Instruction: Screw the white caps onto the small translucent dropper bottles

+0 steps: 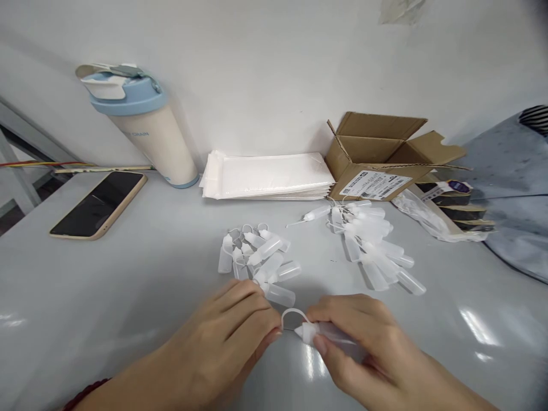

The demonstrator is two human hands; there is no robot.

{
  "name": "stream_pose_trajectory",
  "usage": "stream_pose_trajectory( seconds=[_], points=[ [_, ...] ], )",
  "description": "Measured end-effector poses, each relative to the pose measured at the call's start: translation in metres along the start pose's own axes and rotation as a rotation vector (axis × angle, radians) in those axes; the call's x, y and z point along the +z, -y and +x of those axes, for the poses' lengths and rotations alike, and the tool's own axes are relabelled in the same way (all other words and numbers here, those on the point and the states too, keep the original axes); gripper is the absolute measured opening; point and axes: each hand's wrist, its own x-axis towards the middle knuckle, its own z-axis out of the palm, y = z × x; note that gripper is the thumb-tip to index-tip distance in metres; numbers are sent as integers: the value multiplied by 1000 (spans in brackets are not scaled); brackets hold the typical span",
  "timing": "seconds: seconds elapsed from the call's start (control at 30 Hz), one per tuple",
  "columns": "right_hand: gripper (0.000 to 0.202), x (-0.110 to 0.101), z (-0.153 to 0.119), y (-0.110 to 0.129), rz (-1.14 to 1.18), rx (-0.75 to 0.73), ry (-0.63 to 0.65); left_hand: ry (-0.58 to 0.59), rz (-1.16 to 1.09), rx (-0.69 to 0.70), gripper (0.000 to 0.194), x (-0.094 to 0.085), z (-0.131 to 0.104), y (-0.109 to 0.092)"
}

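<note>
Near the front middle of the grey table, my right hand (363, 342) is closed round a small translucent plastic bottle (336, 337), its white nozzle pointing left. A white strap (294, 311) arches from the bottle's neck to the fingertips of my left hand (226, 331), which pinch its far end. A thin needle-like tip runs from the nozzle toward those fingertips. Just beyond my left hand lies a loose pile of similar bottles (268, 251). A larger pile of them (377, 245) lies farther right.
A stack of white packets (274, 174) lies by the wall, beside an open cardboard box (368, 177). At the left are a phone (98, 205) and a cream bottle with a blue lid (149, 125). Plastic-wrapped dark items (458, 208) and patterned cloth (509, 177) are at the right.
</note>
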Motion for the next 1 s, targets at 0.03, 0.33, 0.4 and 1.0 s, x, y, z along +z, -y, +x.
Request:
stream_pose_trajectory(
  seconds=[0.03, 0.33, 0.4, 1.0],
  points=[
    [21, 0, 0, 0, 0, 3, 2, 1, -5, -1, 19, 0, -1, 0],
    [22, 0, 2, 1, -27, -13, 53, 37, 4, -12, 18, -1, 2, -3],
    [22, 0, 2, 1, -17, -19, 45, 39, -22, -18, 17, 0, 1, -3],
    [22, 4, -1, 2, 55, -54, -39, -15, -228, -92, 19, 5, -3, -4]
  ],
)
